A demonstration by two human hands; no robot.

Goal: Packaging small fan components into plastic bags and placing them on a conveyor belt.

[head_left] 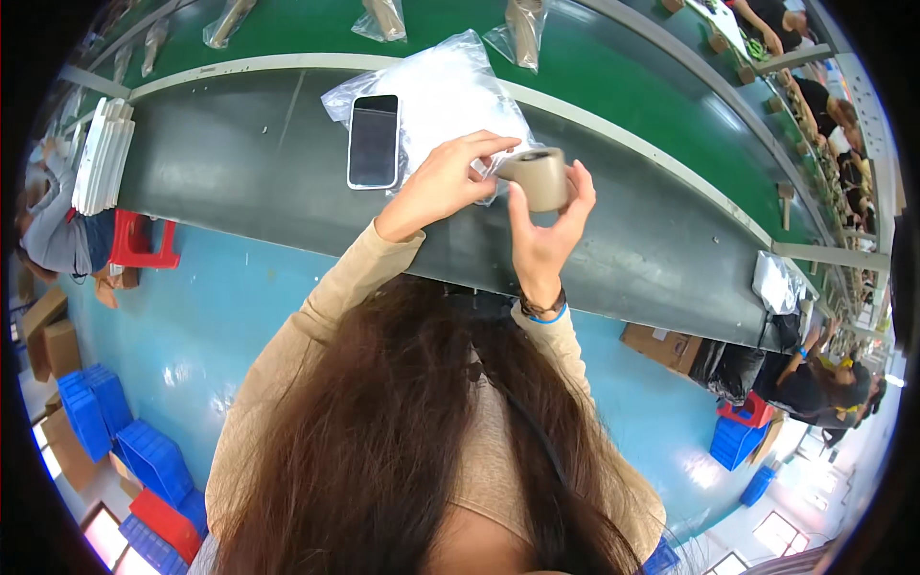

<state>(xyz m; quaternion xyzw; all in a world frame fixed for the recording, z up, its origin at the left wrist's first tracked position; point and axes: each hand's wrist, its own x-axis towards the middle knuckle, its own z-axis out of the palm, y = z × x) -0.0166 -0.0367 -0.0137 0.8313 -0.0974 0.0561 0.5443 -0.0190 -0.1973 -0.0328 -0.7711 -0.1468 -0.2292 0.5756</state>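
Note:
Between my hands, above the dark workbench [240,144], is a taupe device with a round barrel [540,182] and a dark opening on top, shaped like a small hair dryer. My right hand [551,235] grips the barrel from below, thumb on one side and fingers on the other. My left hand [446,177] closes at the narrower part on the barrel's left; its fingertips partly hide that part. Just left of my left hand lies a smartphone [373,142] with a dark screen. Clear plastic bags [446,72] spread under and behind my hands.
Behind the bench runs a green conveyor [450,34] carrying bagged taupe items [525,34]. A stack of white trays or cartons [103,158] stands at the bench's left end, near a red stool [144,240]. Plastic bags [776,283] lie at the right end. Other people sit along both sides.

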